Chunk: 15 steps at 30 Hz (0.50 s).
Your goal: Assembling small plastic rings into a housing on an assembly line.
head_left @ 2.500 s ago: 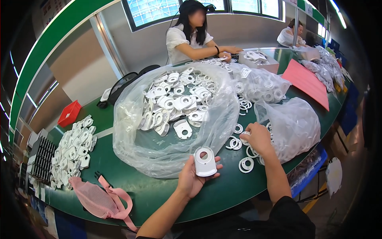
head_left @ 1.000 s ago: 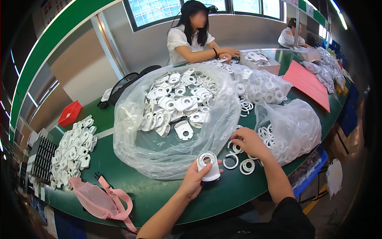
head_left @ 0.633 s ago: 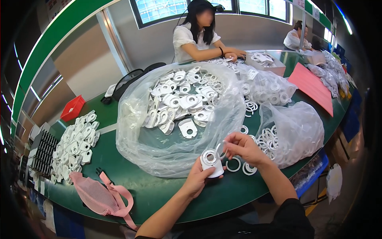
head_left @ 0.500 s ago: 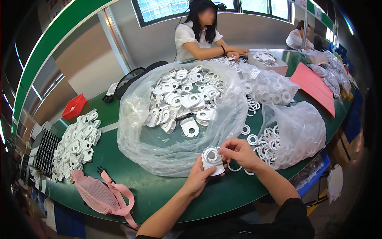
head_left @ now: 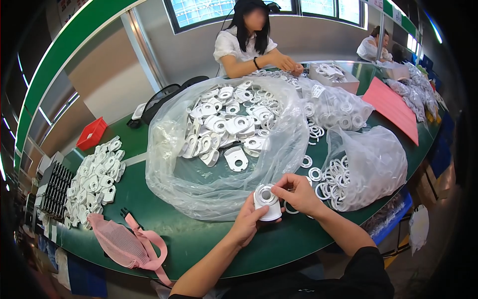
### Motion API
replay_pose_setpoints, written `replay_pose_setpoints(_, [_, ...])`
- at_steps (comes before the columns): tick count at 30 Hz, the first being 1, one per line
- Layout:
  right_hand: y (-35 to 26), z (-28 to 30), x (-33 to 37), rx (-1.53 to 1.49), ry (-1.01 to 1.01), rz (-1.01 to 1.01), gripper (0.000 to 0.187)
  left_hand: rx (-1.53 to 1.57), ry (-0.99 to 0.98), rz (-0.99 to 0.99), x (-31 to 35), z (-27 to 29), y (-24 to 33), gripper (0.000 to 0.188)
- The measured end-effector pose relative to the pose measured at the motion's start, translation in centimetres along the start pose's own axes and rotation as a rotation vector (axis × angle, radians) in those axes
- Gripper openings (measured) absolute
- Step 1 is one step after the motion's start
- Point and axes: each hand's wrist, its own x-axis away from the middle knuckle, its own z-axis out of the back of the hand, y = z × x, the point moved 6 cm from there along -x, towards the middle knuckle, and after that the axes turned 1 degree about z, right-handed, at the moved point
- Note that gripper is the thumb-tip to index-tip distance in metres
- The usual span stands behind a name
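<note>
My left hand (head_left: 248, 219) grips a white plastic housing (head_left: 270, 213), rounded at one end with a round hole, above the table's near edge. A white ring (head_left: 264, 193) lies around that hole, tilted slightly as far as I can see. The thumb and forefinger of my right hand (head_left: 297, 193) pinch together at the ring's right edge; the fingertips partly hide it. Just beyond my hands a large clear plastic bag (head_left: 172, 192) lies spread wide, with many similar housings (head_left: 239, 124) heaped inside. Right of my right hand, loose white rings (head_left: 338, 182) spill from another clear bag (head_left: 381, 169).
On the left lie a pile of housings (head_left: 97, 182), black stacked trays (head_left: 54, 192), a red bin (head_left: 92, 133) and a pink mesh bag (head_left: 117, 241). Across the green table (head_left: 209, 249) a co-worker (head_left: 244, 50) handles small parts. A pink sheet (head_left: 391, 109) lies at the right.
The ring now lies flatter against the housing, and my right fingers have shifted slightly left along it. The co-worker's hands have lifted and come together.
</note>
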Motion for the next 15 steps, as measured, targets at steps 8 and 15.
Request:
replay_pose_setpoints(8, [-0.1, -0.27, 0.18, 0.027, 0.003, 0.05, 0.018, -0.189, 0.013, -0.091, -0.09, 0.3, 0.01, 0.042])
replay_pose_setpoints(15, [-0.25, -0.68, 0.15, 0.079, -0.042, 0.085, 0.018, -0.298, -0.066, -0.049, 0.17, -0.46, -0.87, 0.044])
